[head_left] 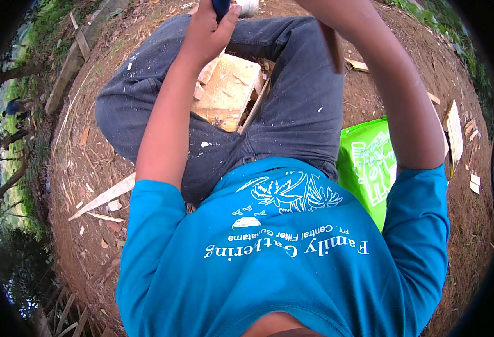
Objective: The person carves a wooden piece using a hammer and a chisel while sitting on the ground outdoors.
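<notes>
Left fingers (224,25) wrapped round a dark handle (221,7), right hand off the top edge, grip unseen, wood block (230,90) between the knees, green bag (367,165) right.

I see a pale yellow wood block (228,90) against dark grey trousers (292,101) flecked white. The shirt (280,258) is teal with white print; the bag (370,163) bright green with white drawing, on reddish-brown ground (78,168).
</notes>
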`<state>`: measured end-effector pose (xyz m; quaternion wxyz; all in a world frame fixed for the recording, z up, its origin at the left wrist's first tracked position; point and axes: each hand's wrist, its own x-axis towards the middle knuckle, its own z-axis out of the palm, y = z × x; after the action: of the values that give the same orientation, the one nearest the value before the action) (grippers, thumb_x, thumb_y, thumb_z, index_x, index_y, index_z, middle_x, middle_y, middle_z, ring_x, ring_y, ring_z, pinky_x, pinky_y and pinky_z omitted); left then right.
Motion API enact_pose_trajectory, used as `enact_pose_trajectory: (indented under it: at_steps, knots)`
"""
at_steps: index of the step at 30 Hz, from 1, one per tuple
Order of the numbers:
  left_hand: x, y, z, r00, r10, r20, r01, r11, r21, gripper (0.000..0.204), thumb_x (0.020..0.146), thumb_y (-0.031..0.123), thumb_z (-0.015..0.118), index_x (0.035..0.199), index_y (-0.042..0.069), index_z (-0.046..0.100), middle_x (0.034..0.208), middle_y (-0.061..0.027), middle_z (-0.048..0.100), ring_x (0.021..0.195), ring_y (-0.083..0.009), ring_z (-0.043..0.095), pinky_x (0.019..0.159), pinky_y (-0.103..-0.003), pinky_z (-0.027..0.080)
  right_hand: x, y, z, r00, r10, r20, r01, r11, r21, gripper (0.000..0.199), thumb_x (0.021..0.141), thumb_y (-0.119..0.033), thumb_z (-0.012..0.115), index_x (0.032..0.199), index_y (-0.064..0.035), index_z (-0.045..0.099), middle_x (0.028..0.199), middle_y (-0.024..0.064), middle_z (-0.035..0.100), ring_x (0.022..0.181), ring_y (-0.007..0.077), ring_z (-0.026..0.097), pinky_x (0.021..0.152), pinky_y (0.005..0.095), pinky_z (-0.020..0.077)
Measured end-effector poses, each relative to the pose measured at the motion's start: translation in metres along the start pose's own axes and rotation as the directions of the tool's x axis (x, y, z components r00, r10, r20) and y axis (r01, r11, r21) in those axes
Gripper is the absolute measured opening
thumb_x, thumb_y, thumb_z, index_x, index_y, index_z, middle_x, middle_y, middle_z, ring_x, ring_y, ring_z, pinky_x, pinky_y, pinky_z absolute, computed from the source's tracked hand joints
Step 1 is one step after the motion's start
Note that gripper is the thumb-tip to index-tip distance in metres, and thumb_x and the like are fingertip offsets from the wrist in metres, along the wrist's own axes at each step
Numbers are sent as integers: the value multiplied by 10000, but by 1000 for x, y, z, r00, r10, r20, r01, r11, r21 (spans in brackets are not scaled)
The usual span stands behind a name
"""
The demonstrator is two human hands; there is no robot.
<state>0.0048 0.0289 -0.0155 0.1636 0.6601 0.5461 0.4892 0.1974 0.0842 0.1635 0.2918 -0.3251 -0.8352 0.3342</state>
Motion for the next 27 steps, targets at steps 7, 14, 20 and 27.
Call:
enact_pose_trajectory:
  at_steps: [7,14,20,27]
  knots:
    - [5,8,-2,983,-180,-31,152,900,-408,369,1043,194,586,1357,59,445,998,-72,616,794,-145,599,723,-300,512,-10,8,-12,977,169,127,-179,981,71,285,1067,-274,527,1046,-8,628,729,-5,535,687,135,513,635,334,432]
    - [-1,-10,-21,909,-412,56,314,592,-743,194,1075,156,543,1235,102,447,761,24,529,580,-57,488,535,-234,435,-31,-6,-25,914,335,229,-373,916,149,246,1079,-289,529,939,-92,576,695,-83,427,613,39,381,551,235,318]
    - [-2,11,-13,952,-296,71,296,844,-448,296,1063,168,575,1326,84,468,785,19,561,612,-52,504,551,-233,437,-46,-35,-43,939,298,169,-331,916,225,233,1084,-281,531,961,-95,598,646,-97,428,532,15,369,480,207,290]
    - [-6,2,-12,1000,-6,-13,3,979,-206,398,1038,182,614,1388,57,473,1051,-85,649,919,-182,630,832,-348,516,-46,-41,-49,994,53,95,-82,940,332,280,1099,-289,503,982,-58,608,631,-91,438,500,12,362,454,192,292]
